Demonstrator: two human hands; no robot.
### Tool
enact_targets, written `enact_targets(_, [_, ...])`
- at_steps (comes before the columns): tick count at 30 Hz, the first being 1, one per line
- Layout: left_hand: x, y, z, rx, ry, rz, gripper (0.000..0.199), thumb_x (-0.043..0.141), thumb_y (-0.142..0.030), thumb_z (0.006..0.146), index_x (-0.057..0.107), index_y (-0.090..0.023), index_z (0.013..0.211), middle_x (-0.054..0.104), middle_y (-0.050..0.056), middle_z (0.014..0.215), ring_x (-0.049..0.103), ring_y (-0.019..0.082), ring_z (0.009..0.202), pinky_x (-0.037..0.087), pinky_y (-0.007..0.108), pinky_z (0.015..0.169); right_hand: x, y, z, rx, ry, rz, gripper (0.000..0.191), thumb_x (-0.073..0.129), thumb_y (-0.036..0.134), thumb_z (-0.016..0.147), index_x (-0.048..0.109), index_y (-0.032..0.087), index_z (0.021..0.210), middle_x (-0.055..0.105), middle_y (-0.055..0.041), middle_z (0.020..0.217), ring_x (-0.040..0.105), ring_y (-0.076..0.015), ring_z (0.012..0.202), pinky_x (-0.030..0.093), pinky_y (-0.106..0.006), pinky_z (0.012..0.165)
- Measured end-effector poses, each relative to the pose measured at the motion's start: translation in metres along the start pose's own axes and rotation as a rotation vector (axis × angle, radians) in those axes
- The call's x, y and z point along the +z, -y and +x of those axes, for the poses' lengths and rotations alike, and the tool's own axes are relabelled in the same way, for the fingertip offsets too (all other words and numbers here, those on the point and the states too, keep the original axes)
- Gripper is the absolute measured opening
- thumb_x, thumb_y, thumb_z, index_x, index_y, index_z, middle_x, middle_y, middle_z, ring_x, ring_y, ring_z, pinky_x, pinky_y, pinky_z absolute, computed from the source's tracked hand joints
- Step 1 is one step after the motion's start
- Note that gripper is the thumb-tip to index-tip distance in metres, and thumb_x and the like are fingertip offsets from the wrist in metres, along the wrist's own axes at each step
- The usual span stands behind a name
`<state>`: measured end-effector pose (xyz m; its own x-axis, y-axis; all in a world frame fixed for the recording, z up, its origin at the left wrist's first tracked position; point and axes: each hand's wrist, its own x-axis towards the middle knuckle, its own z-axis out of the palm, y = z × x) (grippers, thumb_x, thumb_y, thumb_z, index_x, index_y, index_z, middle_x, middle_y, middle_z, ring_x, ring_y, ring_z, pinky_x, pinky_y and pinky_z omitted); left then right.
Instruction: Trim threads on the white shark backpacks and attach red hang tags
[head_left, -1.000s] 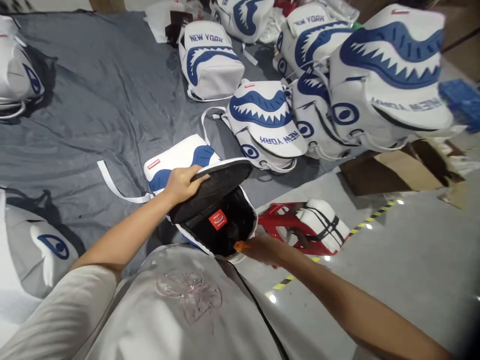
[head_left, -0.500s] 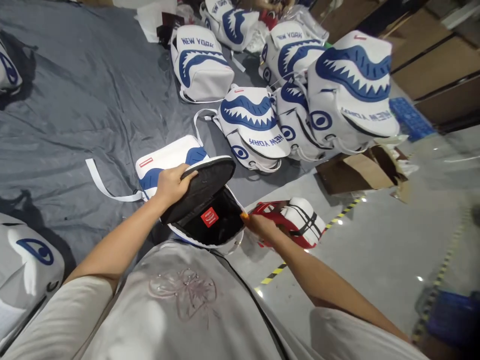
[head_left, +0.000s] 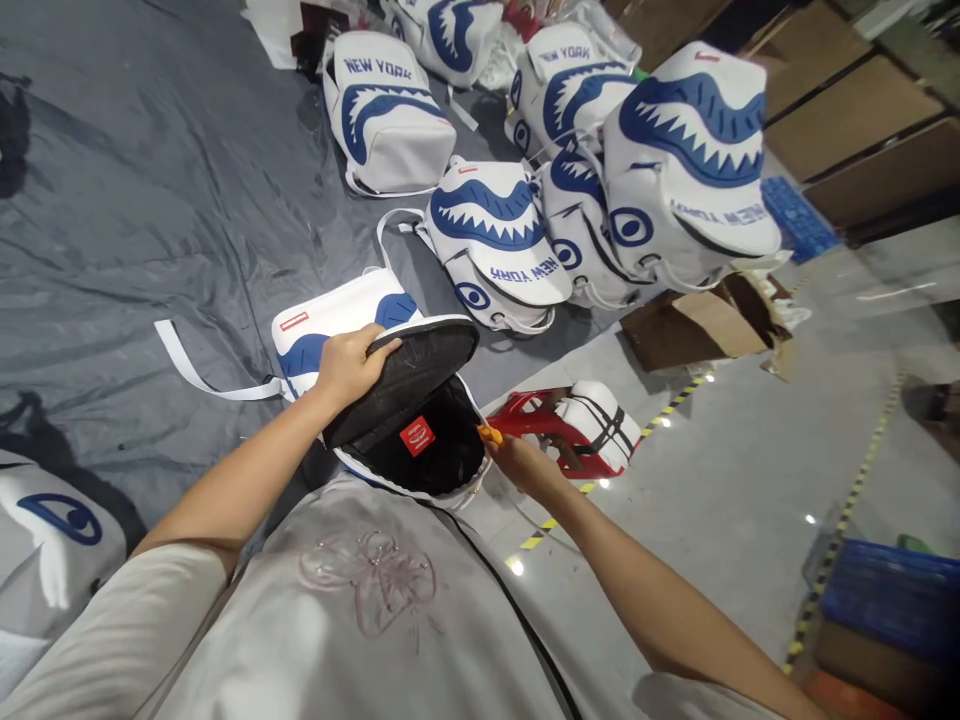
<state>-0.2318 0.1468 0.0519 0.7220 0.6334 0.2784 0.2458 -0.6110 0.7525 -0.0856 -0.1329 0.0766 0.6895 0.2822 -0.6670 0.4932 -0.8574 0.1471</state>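
seen from the head view, finished-looking white backpacks crowd the far side of the work. the closest one, a shark-mouth backpack [head_left: 487, 205], lies just beyond the open one, its white strap trailing toward it. farther left sits a new york backpack [head_left: 397, 160], and to the right a taller backpack [head_left: 690, 150] leans over others. at the near left, a grey and white backpack [head_left: 22, 560] with a blue eye is cut off by the frame. the person's left forearm crosses the counter between it and the work.

the open backpack [head_left: 341, 292] lies at the near edge, against the person's shirt [head_left: 315, 640]. it is white with a blue pattern and a small red outlined mark; its black inside shows a red label [head_left: 417, 436]. the left hand [head_left: 352, 368] pinches the rim of the raised flap [head_left: 427, 365], fingers closed on it. the right hand [head_left: 514, 452] is bunched at the right rim; something orange [head_left: 491, 435] shows at its fingertips, too small to name, and i cannot tell whether it grips the rim.

wrinkled grey cloth [head_left: 225, 180] covers the counter. to the right, a red frame [head_left: 517, 406] with a strapped white bundle [head_left: 592, 425] and an open carton [head_left: 664, 335] stand by a glossy floor [head_left: 720, 520] with yellow-black tape [head_left: 847, 510].
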Motion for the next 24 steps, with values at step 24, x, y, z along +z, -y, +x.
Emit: enact_targets(24, [0.001, 0.022, 0.009, -0.041, -0.217, 0.011, 0.027, 0.053, -0.04, 0.088, 0.06, -0.018, 0.074, 0.052, -0.003, 0.059, 0.047, 0.012, 0.059, 0.036, 0.024, 0.06, 0.122, 0.109, 0.047, -0.479, -0.248, 0.063, 0.037, 0.039, 0.029, 0.099, 0.039, 0.009, 0.13, 0.061, -0.0179, 0.116, 0.059, -0.0239, 0.106, 0.045, -0.031, 0.089])
